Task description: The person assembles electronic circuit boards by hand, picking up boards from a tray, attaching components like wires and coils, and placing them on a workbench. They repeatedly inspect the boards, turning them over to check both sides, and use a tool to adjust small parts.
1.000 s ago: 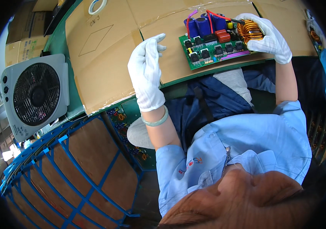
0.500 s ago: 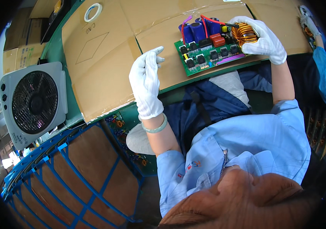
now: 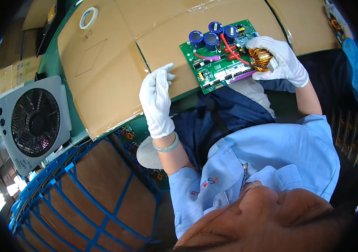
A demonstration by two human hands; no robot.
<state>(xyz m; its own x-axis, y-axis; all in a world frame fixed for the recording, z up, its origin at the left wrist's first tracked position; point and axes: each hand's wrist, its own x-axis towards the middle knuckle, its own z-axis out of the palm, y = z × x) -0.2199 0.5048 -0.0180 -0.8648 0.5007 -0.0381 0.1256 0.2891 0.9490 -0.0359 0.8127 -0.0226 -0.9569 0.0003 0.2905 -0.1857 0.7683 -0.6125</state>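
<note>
A green circuit board [image 3: 212,67] rests near the front edge of the cardboard-covered bench. Several blue cylindrical capacitors [image 3: 211,40] stand along its far side, with red and purple wires beside them. At the board's right end my gloved right hand [image 3: 286,63] is wrapped round a copper-wound ring coil [image 3: 260,59]; a small pale block shows by its fingers. My gloved left hand [image 3: 156,101] hovers left of the board, apart from it, fingers stretched out and nothing visible in them.
A roll of white tape [image 3: 88,18] lies on the cardboard [image 3: 111,54] at the far left. A grey box fan [image 3: 36,122] stands at the left, above a blue-strapped brown panel [image 3: 107,185]. At far right another person's blue sleeve [image 3: 355,67] and gloved hand show beside another coil.
The board has tipped from facing me to lying flatter, its capacitors now seen from their tops. My right hand still grips the coil. My left hand has shifted slightly.
</note>
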